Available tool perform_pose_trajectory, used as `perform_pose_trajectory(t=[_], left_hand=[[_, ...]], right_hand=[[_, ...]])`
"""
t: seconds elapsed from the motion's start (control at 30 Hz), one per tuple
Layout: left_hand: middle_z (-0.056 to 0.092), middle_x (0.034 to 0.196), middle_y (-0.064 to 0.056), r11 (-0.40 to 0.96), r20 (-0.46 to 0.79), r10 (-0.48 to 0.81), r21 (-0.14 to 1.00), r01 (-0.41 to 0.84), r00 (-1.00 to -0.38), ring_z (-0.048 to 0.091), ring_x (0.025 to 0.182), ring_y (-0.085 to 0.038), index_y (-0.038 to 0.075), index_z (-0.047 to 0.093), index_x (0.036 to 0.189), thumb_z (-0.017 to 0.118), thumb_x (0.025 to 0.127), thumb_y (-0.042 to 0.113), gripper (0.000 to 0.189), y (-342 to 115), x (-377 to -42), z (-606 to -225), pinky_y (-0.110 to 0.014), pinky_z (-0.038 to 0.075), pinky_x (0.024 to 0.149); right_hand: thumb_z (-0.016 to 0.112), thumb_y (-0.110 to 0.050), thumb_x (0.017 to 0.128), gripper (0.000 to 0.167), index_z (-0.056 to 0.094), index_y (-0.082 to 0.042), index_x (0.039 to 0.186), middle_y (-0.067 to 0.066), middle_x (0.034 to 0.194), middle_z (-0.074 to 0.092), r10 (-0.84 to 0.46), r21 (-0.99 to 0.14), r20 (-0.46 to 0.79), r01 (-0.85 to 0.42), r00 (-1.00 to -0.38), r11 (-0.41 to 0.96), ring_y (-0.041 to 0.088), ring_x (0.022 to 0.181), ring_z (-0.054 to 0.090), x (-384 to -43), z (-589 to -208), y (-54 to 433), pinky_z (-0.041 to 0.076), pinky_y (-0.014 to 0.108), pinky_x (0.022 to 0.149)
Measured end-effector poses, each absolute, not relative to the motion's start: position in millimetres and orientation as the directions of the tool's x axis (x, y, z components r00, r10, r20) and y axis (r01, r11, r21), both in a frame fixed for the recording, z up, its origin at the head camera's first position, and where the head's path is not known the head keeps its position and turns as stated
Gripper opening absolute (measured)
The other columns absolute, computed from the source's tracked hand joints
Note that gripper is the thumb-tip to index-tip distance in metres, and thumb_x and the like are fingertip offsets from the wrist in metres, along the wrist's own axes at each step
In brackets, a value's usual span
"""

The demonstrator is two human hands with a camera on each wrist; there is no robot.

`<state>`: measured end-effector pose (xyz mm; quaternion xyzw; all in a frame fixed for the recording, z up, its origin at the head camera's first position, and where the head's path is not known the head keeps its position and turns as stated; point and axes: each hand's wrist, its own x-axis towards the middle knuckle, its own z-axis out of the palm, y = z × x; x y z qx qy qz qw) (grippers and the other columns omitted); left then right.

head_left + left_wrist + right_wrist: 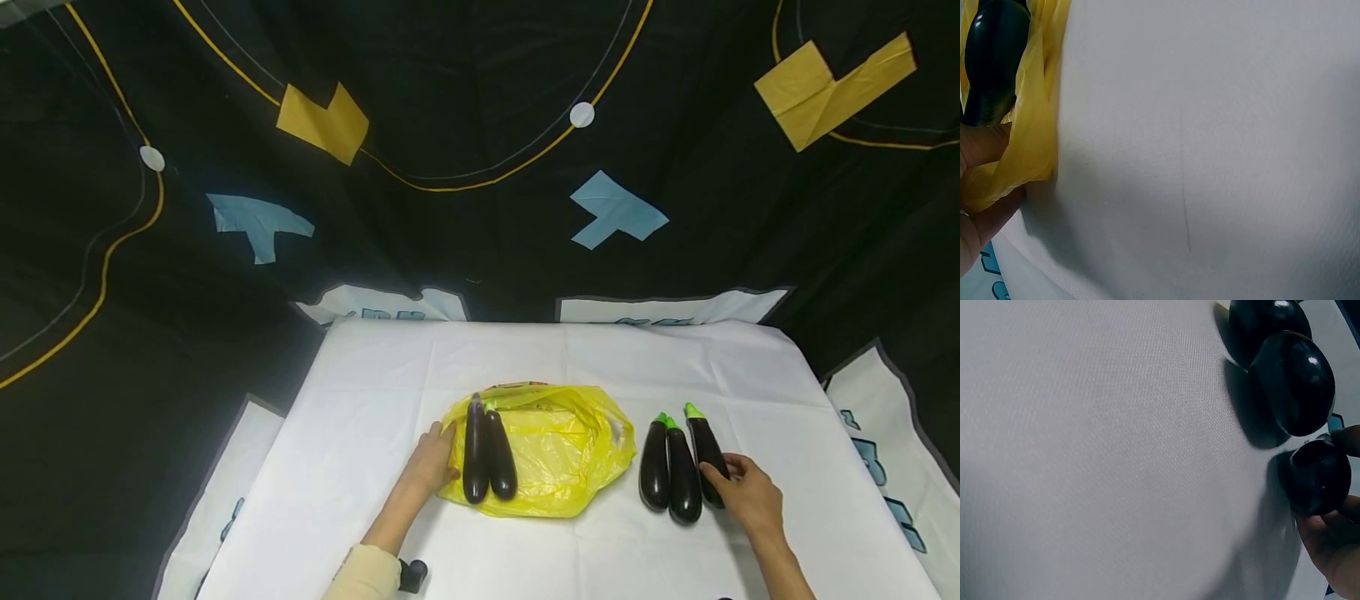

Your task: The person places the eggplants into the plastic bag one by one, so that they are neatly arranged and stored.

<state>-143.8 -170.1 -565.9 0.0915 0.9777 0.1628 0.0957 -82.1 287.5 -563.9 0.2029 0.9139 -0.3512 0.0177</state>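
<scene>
With left hand [431,461], pinching crinkled yellow plastic bag [551,454], lower centre; with right hand [753,497], long glossy black eggplant [704,439], lower right.

Smooth, glossy eggplants [476,454], crinkled, shiny plastic bag [551,467] and matt, finely textured tablecloth [517,558]

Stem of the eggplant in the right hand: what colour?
Bright green; the stem shows best in the head view.

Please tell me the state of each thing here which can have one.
Yellow bag: open, wrinkled, edge pinched by left hand
Left two eggplants: lying side by side
Middle two eggplants: lying side by side
Rightmost eggplant: held by right hand
White cloth: spread, creased
</scene>
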Motion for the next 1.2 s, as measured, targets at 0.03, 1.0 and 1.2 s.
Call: perform_pose_trajectory(t=[0.03,1.0,1.2], left_hand=[[0.048,0.118,-0.019,0.930,-0.159,0.211,0.337,0.148,-0.964,0.052,0.103,-0.034,-0.005,0.044,0.137,0.083,0.070,0.010,0.079,-170,-144,-566,-0.043,0.050,0.091],[0.048,0.119,-0.020,0.930,-0.155,0.212,0.336,0.150,-0.965,0.052,0.105,-0.034,-0.005,0.044,0.137,0.083,0.069,0.013,0.080,-171,-143,-565,-0.043,0.050,0.093],[0.048,0.119,-0.020,0.930,-0.150,0.214,0.334,0.155,-0.965,0.052,0.104,-0.034,-0.005,0.044,0.137,0.083,0.070,0.013,0.080,-171,-143,-566,-0.043,0.050,0.092]], right_hand=[[0.061,-0.040,0.090,0.061,0.050,0.010,0.123,0.032,0.118,0.055,0.361,-0.635,-0.178,0.387,-0.915,0.668,0.048,0.106,0.052,-82,-564,288,0.041,0.057,0.089],[0.056,-0.058,0.086,0.073,0.052,0.001,0.129,0.022,0.119,0.061,0.352,-0.716,-0.264,0.426,-0.898,0.552,0.035,0.105,0.058,-80,-515,260,0.046,0.040,0.079],[0.057,-0.059,0.085,0.074,0.052,0.000,0.130,0.021,0.119,0.060,0.309,-0.741,-0.249,0.386,-0.918,0.550,0.033,0.104,0.060,-81,-509,235,0.052,0.042,0.083]])
